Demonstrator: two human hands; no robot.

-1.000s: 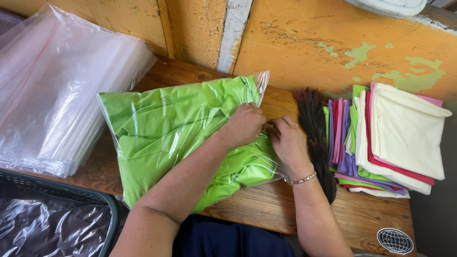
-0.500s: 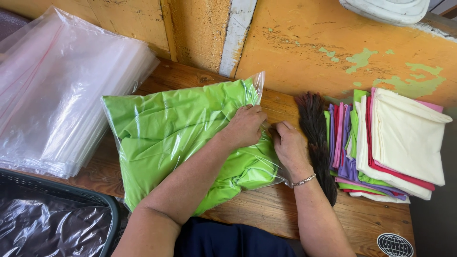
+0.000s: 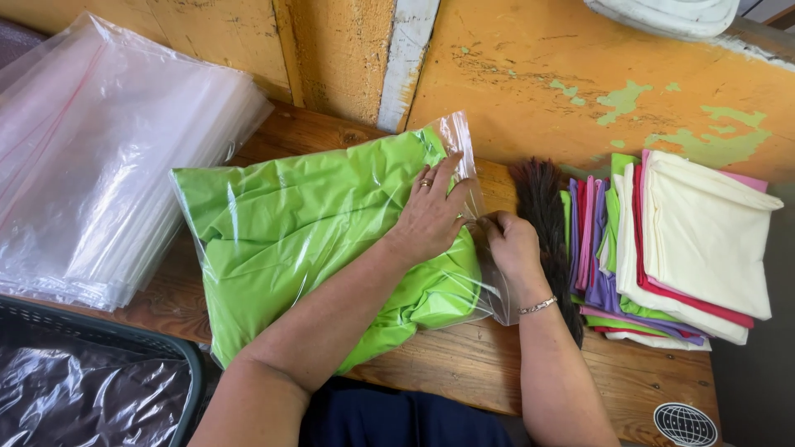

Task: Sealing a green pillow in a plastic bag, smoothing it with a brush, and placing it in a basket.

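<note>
Two hands meet at the open right edge of a clear bag (image 3: pixel 331 240) stuffed with green cloth (image 3: pixel 281 223). Left hand (image 3: pixel 431 217) lies flat, fingers spread, pressing the bag down; right hand (image 3: pixel 509 244) pinches the plastic edge. Bag lies on the wooden counter (image 3: pixel 464 364). Just right: a dark feather duster (image 3: pixel 542 207), then folded coloured cloths (image 3: pixel 671 248). Far left: a stack of empty bags (image 3: pixel 108 165); below it, a basket (image 3: pixel 99 331).

clear bag (image 3: pixel 464 141), green cloth inside | clear bag stack (image 3: pixel 108 165), left
</note>
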